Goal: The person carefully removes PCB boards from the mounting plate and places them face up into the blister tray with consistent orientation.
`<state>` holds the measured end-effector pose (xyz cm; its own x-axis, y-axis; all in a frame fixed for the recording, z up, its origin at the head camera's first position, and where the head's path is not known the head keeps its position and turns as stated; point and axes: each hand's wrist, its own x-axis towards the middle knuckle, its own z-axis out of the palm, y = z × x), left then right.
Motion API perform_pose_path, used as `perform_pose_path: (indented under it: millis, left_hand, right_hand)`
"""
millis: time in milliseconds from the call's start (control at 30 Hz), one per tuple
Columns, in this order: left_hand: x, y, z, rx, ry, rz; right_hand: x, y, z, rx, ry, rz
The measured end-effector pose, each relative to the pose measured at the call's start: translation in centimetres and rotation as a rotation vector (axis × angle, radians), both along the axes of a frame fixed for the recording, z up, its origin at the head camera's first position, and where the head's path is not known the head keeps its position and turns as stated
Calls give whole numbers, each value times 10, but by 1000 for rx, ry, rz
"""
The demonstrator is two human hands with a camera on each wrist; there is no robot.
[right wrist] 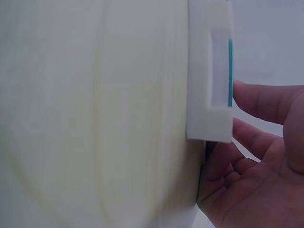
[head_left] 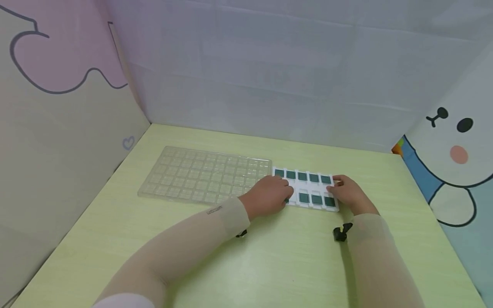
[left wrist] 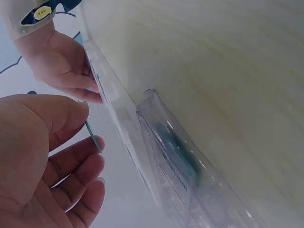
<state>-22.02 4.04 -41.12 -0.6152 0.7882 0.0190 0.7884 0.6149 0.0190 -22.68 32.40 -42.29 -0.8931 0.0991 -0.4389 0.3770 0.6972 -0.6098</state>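
My left hand (head_left: 268,197) pinches a thin green square plate (left wrist: 93,137) between thumb and index finger, the other fingers loosely bent. That hand is over the left part of a white slotted tray (head_left: 308,187), which carries green squares (head_left: 317,199) in a far and a near row. Its left slots are partly hidden by the hand. At the tray's right end, my right hand (head_left: 348,194) grips the edge, thumb on the upper side and fingers around the end. A clear plastic compartment tray (head_left: 200,149) lies directly left of the white one.
In the left wrist view, a green piece (left wrist: 180,159) shows through the clear tray's wall. The pale wooden tabletop (head_left: 262,265) extends in front of both trays. A pale back panel (head_left: 246,77) and printed side panels (head_left: 458,192) enclose the table.
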Motion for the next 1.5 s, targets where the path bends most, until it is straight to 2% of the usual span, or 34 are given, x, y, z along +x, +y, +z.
perform_pose_path:
  millis: [367, 800, 1167, 1500]
  left_hand:
    - [4, -14, -10, 44, 35, -11]
    - [12, -30, -5, 98, 50, -16]
    - [15, -50, -5, 112, 22, 12]
    - [14, -65, -12, 110, 1, 53]
  right_hand:
    - [-1, -2, 0, 12, 17, 9]
    - [-1, 1, -3, 12, 4, 8]
    - [1, 0, -1, 6, 5, 4]
    - [0, -1, 0, 5, 14, 4]
